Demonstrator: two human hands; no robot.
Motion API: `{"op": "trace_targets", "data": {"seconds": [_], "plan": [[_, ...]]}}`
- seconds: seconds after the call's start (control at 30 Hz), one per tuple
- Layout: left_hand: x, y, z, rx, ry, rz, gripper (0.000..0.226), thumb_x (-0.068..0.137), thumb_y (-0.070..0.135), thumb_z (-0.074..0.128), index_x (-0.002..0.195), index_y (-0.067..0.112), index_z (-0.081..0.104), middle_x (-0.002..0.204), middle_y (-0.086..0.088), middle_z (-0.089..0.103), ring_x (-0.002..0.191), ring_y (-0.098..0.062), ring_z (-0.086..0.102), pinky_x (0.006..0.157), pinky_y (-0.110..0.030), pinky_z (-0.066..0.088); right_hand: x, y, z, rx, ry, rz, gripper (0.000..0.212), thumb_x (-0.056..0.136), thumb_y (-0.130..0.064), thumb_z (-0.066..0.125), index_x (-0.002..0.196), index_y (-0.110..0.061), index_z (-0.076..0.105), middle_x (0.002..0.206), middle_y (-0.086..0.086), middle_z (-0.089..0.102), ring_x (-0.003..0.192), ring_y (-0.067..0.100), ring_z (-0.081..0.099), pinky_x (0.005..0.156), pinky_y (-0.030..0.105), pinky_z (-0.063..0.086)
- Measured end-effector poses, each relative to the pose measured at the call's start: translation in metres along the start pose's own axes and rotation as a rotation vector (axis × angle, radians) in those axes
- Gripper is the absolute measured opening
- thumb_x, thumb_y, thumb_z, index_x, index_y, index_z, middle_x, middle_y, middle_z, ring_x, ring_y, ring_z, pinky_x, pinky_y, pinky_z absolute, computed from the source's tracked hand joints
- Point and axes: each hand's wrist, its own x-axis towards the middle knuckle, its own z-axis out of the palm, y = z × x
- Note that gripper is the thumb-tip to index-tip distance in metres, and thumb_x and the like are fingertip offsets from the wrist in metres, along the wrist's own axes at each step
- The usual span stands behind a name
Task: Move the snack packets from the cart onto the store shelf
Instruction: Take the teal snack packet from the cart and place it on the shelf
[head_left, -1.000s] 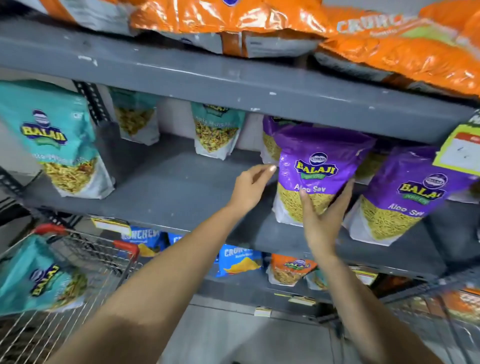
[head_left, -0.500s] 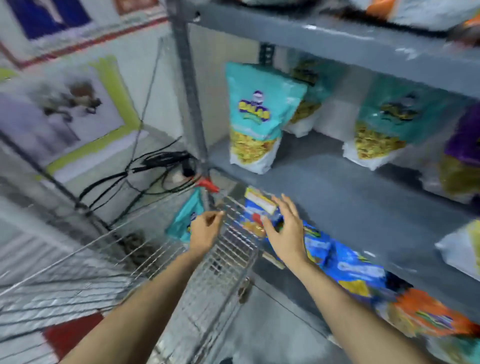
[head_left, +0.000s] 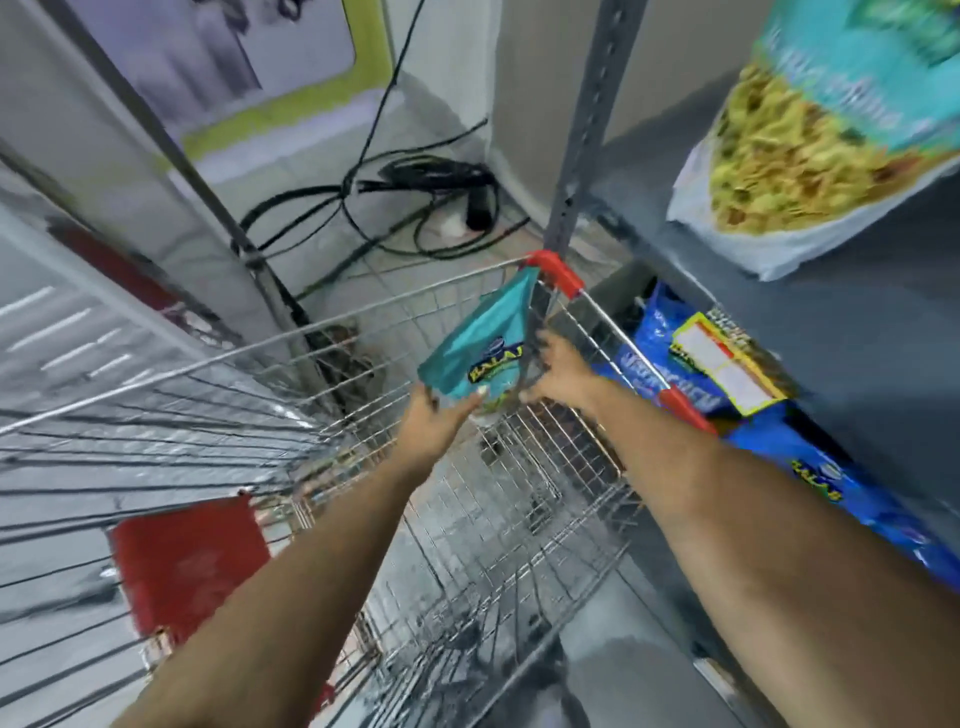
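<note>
A teal snack packet (head_left: 480, 340) stands in the far corner of the wire cart (head_left: 363, 307), leaning against its red-capped rim. My left hand (head_left: 434, 423) grips the packet's lower edge from below. On the packet's right edge my right hand (head_left: 563, 375) closes with fingers spread. The grey store shelf (head_left: 841, 338) runs along the right, with another teal packet (head_left: 810, 156) of yellow snacks standing on it. The view is blurred by motion.
Blue snack packets (head_left: 779, 457) fill the lower shelf beside the cart, behind a yellow price tag (head_left: 722, 370). The shelf's grey upright post (head_left: 582, 130) stands just past the cart's corner. Black cables (head_left: 415, 202) lie on the floor. A red flap (head_left: 187, 561) sits inside the cart.
My head has turned from the shelf down to the cart. Both hands left the purple packet on the shelf, came down into the cart and took hold of the teal packet.
</note>
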Motion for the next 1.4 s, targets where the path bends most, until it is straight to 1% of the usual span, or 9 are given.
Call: {"op": "trace_targets", "data": {"seconds": [0.1, 0.27, 0.5, 0.6, 0.67, 0.83, 0.97, 1.23, 1.4], "plan": [[0.020, 0.011, 0.014, -0.225, 0.067, 0.085, 0.032, 0.083, 0.034, 0.073, 0.112, 0.025, 0.062, 0.108, 0.011, 0.068, 0.098, -0.002, 0.066, 0.086, -0.023, 0.051, 0.018, -0.015, -0.005, -0.009, -0.005, -0.017, 0.098, 0.056, 0.008, 0.085, 0.140, -0.020, 0.043, 0.129, 0.010, 0.063, 0.122, 0.030, 0.058, 0.102, 0.049, 0.049], [0.034, 0.009, 0.014, -0.315, 0.127, 0.128, 0.033, 0.095, 0.032, 0.057, 0.124, 0.017, 0.058, 0.114, 0.008, 0.064, 0.096, 0.003, 0.060, 0.079, -0.009, 0.050, 0.023, -0.029, -0.009, -0.068, -0.137, -0.011, 0.099, 0.058, -0.012, 0.090, 0.144, -0.020, 0.042, 0.141, 0.005, 0.056, 0.131, 0.025, 0.050, 0.113, 0.046, 0.036], [0.005, 0.046, -0.027, -0.150, 0.038, 0.191, 0.035, 0.095, 0.036, 0.056, 0.118, 0.012, 0.064, 0.111, -0.003, 0.073, 0.101, -0.018, 0.071, 0.090, -0.036, 0.058, -0.027, -0.043, -0.010, 0.067, -0.174, -0.110, 0.098, 0.050, -0.030, 0.094, 0.136, -0.015, 0.050, 0.136, 0.003, 0.061, 0.125, 0.020, 0.057, 0.109, 0.045, 0.044], [-0.031, 0.085, -0.046, -0.098, -0.090, 0.275, 0.026, 0.099, 0.030, 0.048, 0.116, 0.015, 0.060, 0.106, 0.000, 0.072, 0.089, -0.005, 0.072, 0.076, -0.021, 0.059, -0.066, -0.059, -0.016, 0.201, -0.149, -0.163, 0.096, 0.040, -0.041, 0.094, 0.125, -0.020, 0.057, 0.124, -0.002, 0.068, 0.115, 0.015, 0.064, 0.102, 0.043, 0.051], [-0.057, 0.114, -0.055, -0.071, -0.156, 0.324, 0.016, 0.101, 0.025, 0.044, 0.107, 0.021, 0.058, 0.098, 0.006, 0.070, 0.078, 0.002, 0.072, 0.065, -0.013, 0.055, -0.099, -0.073, -0.024, 0.248, -0.124, -0.202, 0.067, 0.050, -0.032, 0.092, 0.110, -0.027, 0.062, 0.115, -0.006, 0.070, 0.107, 0.010, 0.067, 0.097, 0.037, 0.054], [-0.119, 0.185, -0.054, -0.066, -0.298, 0.451, 0.019, 0.101, 0.024, 0.044, 0.111, 0.019, 0.059, 0.096, 0.004, 0.075, 0.084, -0.008, 0.074, 0.067, -0.020, 0.057, -0.181, -0.097, -0.050, 0.437, 0.078, -0.289, 0.062, 0.059, -0.020, 0.090, 0.116, -0.015, 0.066, 0.111, -0.004, 0.074, 0.098, 0.007, 0.071, 0.077, 0.024, 0.057], [-0.156, 0.226, -0.028, -0.045, -0.418, 0.560, 0.025, 0.095, 0.026, 0.051, 0.116, 0.016, 0.060, 0.105, 0.001, 0.076, 0.095, -0.014, 0.073, 0.076, -0.025, 0.058, -0.246, -0.096, -0.084, 0.473, 0.240, -0.342, 0.039, 0.064, -0.006, 0.087, 0.096, -0.020, 0.071, 0.089, -0.013, 0.077, 0.082, 0.003, 0.073, 0.067, 0.018, 0.056], [-0.202, 0.304, 0.095, 0.017, -0.687, 0.867, 0.027, 0.098, 0.012, 0.050, 0.124, 0.017, 0.055, 0.117, 0.003, 0.066, 0.101, 0.002, 0.065, 0.088, -0.019, 0.052, -0.365, -0.058, -0.172, 0.534, 0.676, -0.422, 0.037, 0.063, -0.007, 0.087, 0.094, -0.020, 0.073, 0.097, -0.003, 0.078, 0.087, 0.011, 0.075, 0.071, 0.025, 0.059], [-0.204, 0.321, 0.183, 0.134, -0.721, 1.019, 0.024, 0.097, 0.021, 0.056, 0.119, 0.020, 0.061, 0.115, 0.009, 0.067, 0.098, 0.013, 0.062, 0.091, -0.018, 0.050, -0.390, -0.017, -0.220, 0.545, 0.863, -0.415, 0.044, 0.066, -0.006, 0.086, 0.108, -0.012, 0.072, 0.104, 0.000, 0.077, 0.093, 0.013, 0.075, 0.076, 0.026, 0.059]]}}
